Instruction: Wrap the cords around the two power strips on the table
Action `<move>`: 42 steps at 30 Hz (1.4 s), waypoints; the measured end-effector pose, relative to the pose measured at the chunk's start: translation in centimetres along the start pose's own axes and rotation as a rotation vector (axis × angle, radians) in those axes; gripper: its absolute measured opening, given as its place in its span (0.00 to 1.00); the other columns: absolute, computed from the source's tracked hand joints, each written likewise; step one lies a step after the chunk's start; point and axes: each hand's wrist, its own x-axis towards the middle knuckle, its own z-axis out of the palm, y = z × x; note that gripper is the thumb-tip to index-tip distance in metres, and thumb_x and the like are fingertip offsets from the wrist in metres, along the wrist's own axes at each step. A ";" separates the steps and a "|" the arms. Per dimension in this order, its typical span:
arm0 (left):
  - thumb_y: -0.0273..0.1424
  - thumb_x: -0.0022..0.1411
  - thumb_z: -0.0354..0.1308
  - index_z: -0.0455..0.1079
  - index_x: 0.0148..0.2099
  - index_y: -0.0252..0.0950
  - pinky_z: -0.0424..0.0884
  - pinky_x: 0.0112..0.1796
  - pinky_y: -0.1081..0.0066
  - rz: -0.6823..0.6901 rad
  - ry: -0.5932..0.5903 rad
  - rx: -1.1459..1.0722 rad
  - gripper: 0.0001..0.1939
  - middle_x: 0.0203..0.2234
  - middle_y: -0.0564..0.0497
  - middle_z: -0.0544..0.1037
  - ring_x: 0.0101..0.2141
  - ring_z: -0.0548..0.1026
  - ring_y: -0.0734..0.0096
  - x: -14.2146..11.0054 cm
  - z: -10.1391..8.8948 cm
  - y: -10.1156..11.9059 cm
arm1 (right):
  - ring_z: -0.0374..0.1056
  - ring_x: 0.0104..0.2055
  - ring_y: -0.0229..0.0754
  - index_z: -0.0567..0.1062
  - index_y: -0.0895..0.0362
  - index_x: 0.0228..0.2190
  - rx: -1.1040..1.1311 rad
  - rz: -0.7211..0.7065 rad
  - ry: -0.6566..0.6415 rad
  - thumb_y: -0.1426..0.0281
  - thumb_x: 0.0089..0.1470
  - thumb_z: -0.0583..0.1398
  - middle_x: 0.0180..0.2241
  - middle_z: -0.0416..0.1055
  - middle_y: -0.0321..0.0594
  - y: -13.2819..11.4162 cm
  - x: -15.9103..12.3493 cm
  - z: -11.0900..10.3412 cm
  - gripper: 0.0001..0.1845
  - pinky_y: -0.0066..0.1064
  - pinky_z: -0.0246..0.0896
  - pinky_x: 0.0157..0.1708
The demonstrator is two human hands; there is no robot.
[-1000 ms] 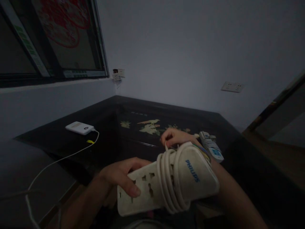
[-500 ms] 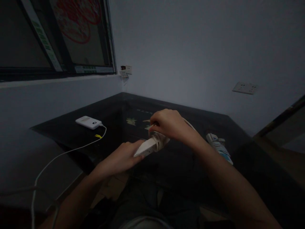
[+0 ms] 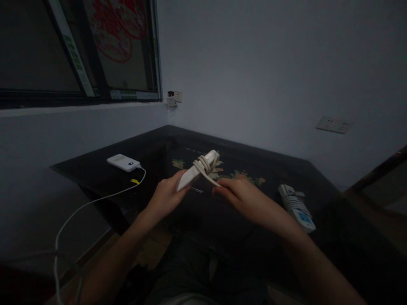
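Observation:
My left hand (image 3: 168,192) grips the near end of a white power strip (image 3: 188,178), which tilts up and away over the table. Several turns of its off-white cord (image 3: 203,164) are wound around the far part of the strip. My right hand (image 3: 238,192) is closed on the cord to the right of the strip, and the stretch between hand and strip is taut. To the right lies a second power strip (image 3: 297,207), with blue sockets and a grey-white cord wrapped round it.
The dark table (image 3: 260,152) has a printed flower pattern. On its left lies a white power bank (image 3: 123,162) with a white cable (image 3: 95,200) running off the near left edge, beside a yellow tag (image 3: 135,181). Wall sockets (image 3: 333,125) sit behind, and a window is at left.
My right hand has swung from above the strip's far end down to its near right side, drawing the cord along. The strip now points more upward. The view has shifted slightly left.

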 end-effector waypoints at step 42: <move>0.32 0.58 0.58 0.66 0.50 0.30 0.78 0.33 0.68 -0.307 -0.629 -1.851 0.19 0.40 0.41 0.79 0.38 0.79 0.65 -3.1 0.3 4.0 | 0.62 0.23 0.39 0.73 0.56 0.21 0.746 -0.133 0.526 0.49 0.56 0.52 0.19 0.67 0.38 7.4 -5.6 8.5 0.26 0.28 0.55 0.23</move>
